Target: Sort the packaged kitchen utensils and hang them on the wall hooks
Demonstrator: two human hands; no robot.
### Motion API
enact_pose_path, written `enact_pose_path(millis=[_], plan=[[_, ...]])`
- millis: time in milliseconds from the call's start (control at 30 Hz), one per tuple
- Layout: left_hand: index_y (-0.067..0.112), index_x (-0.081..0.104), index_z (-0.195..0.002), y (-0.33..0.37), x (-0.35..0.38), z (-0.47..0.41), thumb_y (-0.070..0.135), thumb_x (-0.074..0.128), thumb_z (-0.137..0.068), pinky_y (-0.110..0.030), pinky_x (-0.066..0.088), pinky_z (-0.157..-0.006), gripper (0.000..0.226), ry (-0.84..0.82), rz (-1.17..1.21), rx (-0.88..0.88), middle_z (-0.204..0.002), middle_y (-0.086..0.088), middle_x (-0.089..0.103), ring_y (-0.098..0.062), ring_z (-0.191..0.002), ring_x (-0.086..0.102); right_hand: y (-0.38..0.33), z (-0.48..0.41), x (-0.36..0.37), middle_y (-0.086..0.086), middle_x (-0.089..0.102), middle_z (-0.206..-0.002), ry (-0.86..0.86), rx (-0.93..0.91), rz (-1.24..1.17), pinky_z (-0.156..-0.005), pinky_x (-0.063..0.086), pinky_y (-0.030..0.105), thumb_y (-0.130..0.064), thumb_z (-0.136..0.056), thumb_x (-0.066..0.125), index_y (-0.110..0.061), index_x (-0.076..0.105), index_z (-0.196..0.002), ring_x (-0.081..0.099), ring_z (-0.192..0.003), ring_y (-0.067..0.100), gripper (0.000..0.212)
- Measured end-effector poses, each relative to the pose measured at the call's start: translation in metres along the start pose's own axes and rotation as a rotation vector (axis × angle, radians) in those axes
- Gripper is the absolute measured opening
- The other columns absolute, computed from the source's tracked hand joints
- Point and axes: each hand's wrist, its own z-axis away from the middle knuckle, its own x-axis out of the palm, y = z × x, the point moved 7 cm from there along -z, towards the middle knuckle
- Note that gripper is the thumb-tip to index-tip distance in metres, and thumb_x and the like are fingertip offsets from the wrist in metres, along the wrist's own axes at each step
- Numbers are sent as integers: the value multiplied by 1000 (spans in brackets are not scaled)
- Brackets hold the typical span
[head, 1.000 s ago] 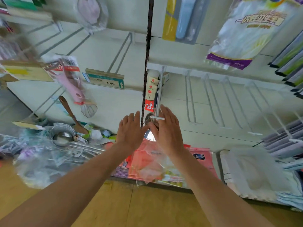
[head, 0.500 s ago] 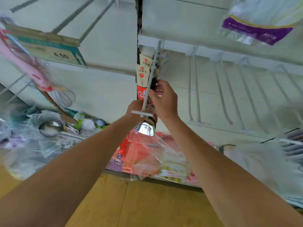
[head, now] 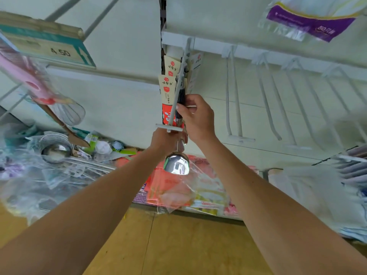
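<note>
Right hand [head: 198, 118], arm raised, pinches the packaged ladle's [head: 176, 162] dark handle beside the white wall hook [head: 176, 96]; left hand [head: 163, 138] sits under the hook's tip (its grip is hidden). The steel bowl hangs below both hands.

The left hand [head: 163, 138] (fingers hidden) sits behind the hook's crossbar [head: 168, 127].

Shiny silver ladle [head: 176, 163] hanging on a white hook [head: 177, 90], with cream-and-red label cards [head: 167, 90] behind it. Pink utensil [head: 25, 76] far left, teal-edged price tag [head: 49, 50], purple-banded bag [head: 309, 22] top right, yellowish wood floor [head: 178, 245].
</note>
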Motion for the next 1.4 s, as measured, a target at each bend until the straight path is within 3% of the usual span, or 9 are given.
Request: enact_pose_path(millis=[133, 333, 633, 767, 900, 1067, 1167, 1267, 1400], plan=[[8, 73, -94, -5, -5, 24, 13, 70, -87, -32, 54, -71, 9, -19, 25, 84, -86, -13, 71, -18, -67, 58, -6, 23, -1, -4, 69, -99, -28, 25, -16, -80, 58, 31, -21, -91, 69, -9, 64, -107, 65, -85, 7, 21], [19, 75, -85, -28, -16, 67, 18, 75, -84, -43, 56, -84, 2, -32, 27, 112, -80, -4, 71, -27, -82, 68, -20, 73, -4, -17, 63, -89, -57, 38, -18, -79, 58, 26, -19, -91, 69, -14, 61, -103, 63, -82, -4, 15], [7, 75, -94, -52, -28, 139, 8, 68, -88, -48, 53, -89, 9, -106, 40, 129, -85, -8, 69, -23, -79, 59, -48, 150, -13, -7, 65, -97, -44, 107, -2, -85, 57, 46, -19, -92, 68, -12, 61, -108, 66, -95, 20, 19], [11, 74, -88, -51, -41, 161, 11, 69, -87, -47, 54, -83, 5, -104, 54, 160, -88, -14, 72, -26, -75, 60, -73, 174, -13, -11, 64, -93, -54, 95, 8, -87, 57, 42, -17, -91, 68, -18, 59, -101, 64, -90, 12, 14], [15, 67, -77, -50, -64, 183, 7, 66, -88, -31, 42, -59, 13, -119, 33, 195, -82, -15, 71, -25, -64, 55, -98, 199, -1, -3, 67, -104, -84, 72, 51, -89, 54, 33, -18, -92, 67, -13, 60, -108, 63, -95, 14, 18], [14, 71, -80, -66, -126, 196, 18, 68, -85, -48, 54, -78, 7, -91, 11, 214, -81, -12, 72, -35, -80, 67, -146, 213, 40, -5, 65, -104, -156, 16, 48, -81, 53, 18, -17, -94, 65, -14, 61, -111, 62, -93, 10, 18], [22, 72, -75, -80, -187, 202, 30, 69, -75, -50, 54, -83, 9, -43, 77, 200, -84, -9, 74, -34, -83, 68, -183, 219, 87, -7, 66, -102, -205, -33, 48, -85, 57, 36, -19, -94, 65, -12, 62, -113, 64, -92, 11, 21], [22, 72, -79, -100, -262, 207, 21, 71, -79, -49, 54, -84, 1, 36, 119, 170, -85, -9, 74, -30, -84, 68, -228, 227, 149, -4, 67, -104, -280, -76, 35, -85, 57, 41, -20, -94, 65, -11, 62, -113, 65, -95, 15, 21], [15, 74, -89, -137, -375, 218, 12, 71, -85, -44, 55, -84, 6, 183, 170, 131, -85, -5, 74, -22, -79, 67, -300, 244, 246, -2, 68, -103, -402, -176, 28, -81, 56, 24, -18, -93, 66, -9, 62, -115, 64, -87, 6, 23]])
